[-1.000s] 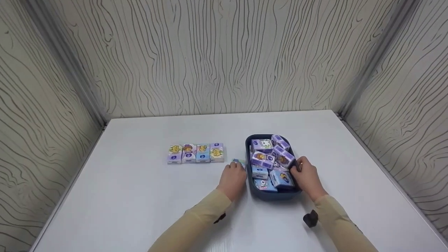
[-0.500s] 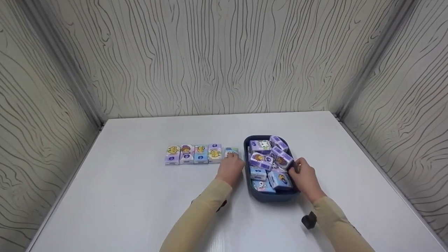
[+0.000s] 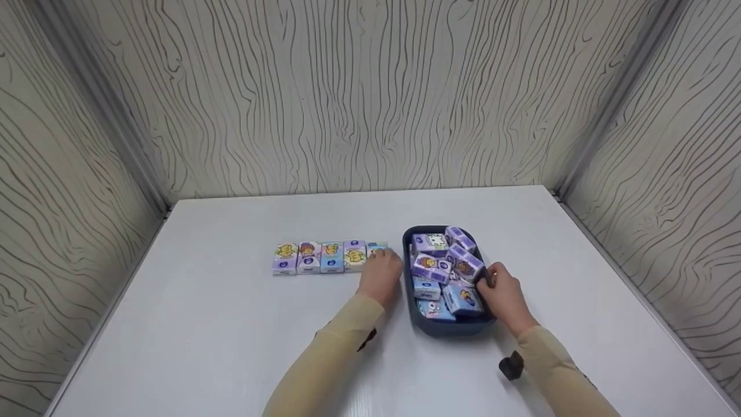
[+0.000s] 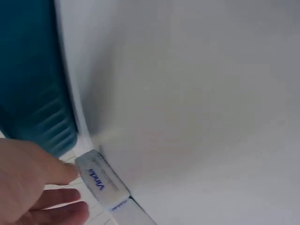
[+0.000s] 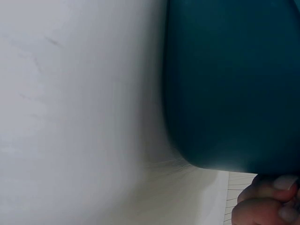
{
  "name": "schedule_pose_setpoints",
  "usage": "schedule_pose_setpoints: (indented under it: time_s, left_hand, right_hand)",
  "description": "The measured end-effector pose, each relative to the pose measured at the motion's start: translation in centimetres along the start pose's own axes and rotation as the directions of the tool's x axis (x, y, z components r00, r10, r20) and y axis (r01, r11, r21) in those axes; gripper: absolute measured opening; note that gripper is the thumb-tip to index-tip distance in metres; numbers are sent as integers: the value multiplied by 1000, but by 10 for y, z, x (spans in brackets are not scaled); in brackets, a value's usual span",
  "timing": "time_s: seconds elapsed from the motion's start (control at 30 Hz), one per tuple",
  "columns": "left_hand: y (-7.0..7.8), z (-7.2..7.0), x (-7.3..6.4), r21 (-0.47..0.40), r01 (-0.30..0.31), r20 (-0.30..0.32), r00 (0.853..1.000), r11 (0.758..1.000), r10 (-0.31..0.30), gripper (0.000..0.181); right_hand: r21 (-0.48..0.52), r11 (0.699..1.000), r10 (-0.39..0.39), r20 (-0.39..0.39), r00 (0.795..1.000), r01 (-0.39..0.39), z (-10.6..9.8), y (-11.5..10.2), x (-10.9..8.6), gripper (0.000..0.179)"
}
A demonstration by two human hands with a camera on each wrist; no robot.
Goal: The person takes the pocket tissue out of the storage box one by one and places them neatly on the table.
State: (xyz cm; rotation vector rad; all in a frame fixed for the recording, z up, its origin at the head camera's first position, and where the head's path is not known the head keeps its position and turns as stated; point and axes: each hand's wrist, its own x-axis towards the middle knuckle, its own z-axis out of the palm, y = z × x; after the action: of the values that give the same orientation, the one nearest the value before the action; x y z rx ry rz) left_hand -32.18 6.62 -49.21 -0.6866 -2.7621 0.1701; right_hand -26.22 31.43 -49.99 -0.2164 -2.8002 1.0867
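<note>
We have the left hand [image 3: 381,277] just left of the bin, its thumb touching the end of a pack [image 4: 103,180], its other fingers loosely bent and apart from that pack, pinching nothing that we can see; our right hand [image 3: 505,295] grips the rim at the right of the bin [image 3: 451,328], fingers curled. The pack lies left of the bin, seemingly against a row [image 3: 324,258] of four others; inside the bin sits a heap [image 3: 431,266] of more packs, some tilted above the rim.

We judge that too hard a push could skew the row, since nothing visible backs its far end; a tug by the right hand could tip loose packs out of the heap.

Under the bin is a white table [image 3: 231,341], glossy toward us; beyond it and to both sides stand wood-grain walls [image 3: 312,98], with grey posts [image 3: 95,92] at the corners.
</note>
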Motion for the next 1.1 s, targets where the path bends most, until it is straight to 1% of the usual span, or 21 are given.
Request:
schedule_pose_setpoints:
  time_s: [0.1,0.17,0.23,0.3,0.33,0.43,0.53,0.73,0.83,0.97,1.1]
  left_hand:
    - [6,-11,3,-38,-45,-54,998,998,43,30]
    - [12,-17,4,-46,-95,-75,993,994,92,33]
    - [18,-23,3,-65,-149,-51,988,987,146,37]
    - [23,-26,2,-92,-192,-5,981,977,193,37]
    - [25,-27,1,-109,-205,29,977,973,210,38]
    - [30,-28,-2,-149,-202,103,970,968,219,40]
    - [32,-29,-4,-174,-190,127,969,966,214,41]
    - [38,-32,-8,-236,-183,119,969,954,215,41]
    - [41,-32,-11,-267,-178,104,972,947,212,39]
    - [45,-32,-16,-328,-191,64,973,925,224,39]
    - [48,-32,-20,-392,-207,40,970,896,242,44]
  right_hand:
    - [6,1000,12,14,1000,-12,-1,-1,0,18]
    - [10,1000,15,17,1000,-16,-1,-2,1,18]
    - [12,1000,13,15,1000,-13,0,-2,1,18]
    - [9,1000,8,10,1000,-8,2,-3,2,18]
    - [8,1000,4,10,1000,-4,2,-3,2,18]
    - [2,1000,-1,12,1000,1,4,-3,2,18]
    - [-1,1000,-1,13,1000,1,4,-3,2,19]
    - [0,1000,12,9,1000,-12,1,-3,3,19]
    - [9,1000,14,12,1000,-14,1,-2,3,18]
    - [6,1000,9,6,1000,-9,1,0,2,17]
    - [0,1000,-1,-3,1000,1,0,1,2,17]
